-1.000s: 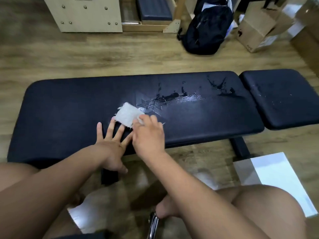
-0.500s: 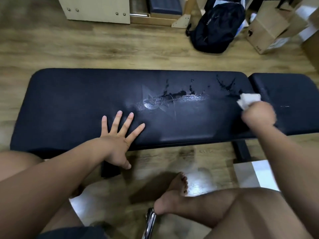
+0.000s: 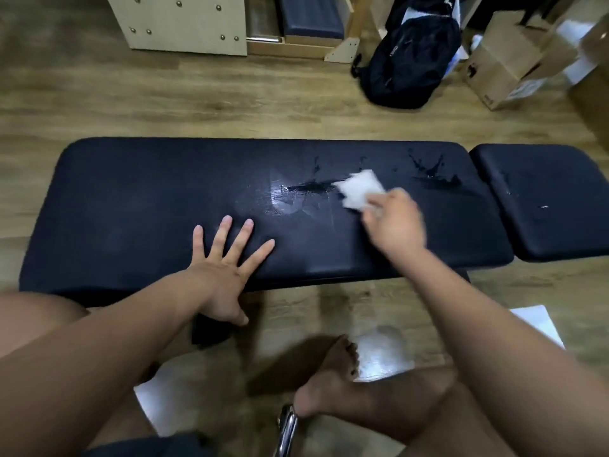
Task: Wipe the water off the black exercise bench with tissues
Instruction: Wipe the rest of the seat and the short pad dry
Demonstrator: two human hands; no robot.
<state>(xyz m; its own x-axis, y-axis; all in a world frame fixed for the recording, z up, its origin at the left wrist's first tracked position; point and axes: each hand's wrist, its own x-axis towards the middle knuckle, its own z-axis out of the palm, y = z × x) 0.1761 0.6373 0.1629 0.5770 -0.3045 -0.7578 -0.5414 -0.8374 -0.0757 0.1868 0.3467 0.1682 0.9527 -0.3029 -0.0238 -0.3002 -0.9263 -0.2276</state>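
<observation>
A tissue (image 3: 360, 189) is gripped by curled fingers of the right hand (image 3: 395, 225) at the water (image 3: 309, 187) on the surface (image 3: 131, 199), where the left hand (image 3: 220, 278) is laid, fingers spread.

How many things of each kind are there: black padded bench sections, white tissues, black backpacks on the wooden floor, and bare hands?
Black padded bench sections: 2, the long section and the short section.
White tissue: 1, gripped by the right hand.
Black fabric backpack: 1.
Bare hands: 2; the left hand lies flat on the long section.
Total: 6.
</observation>
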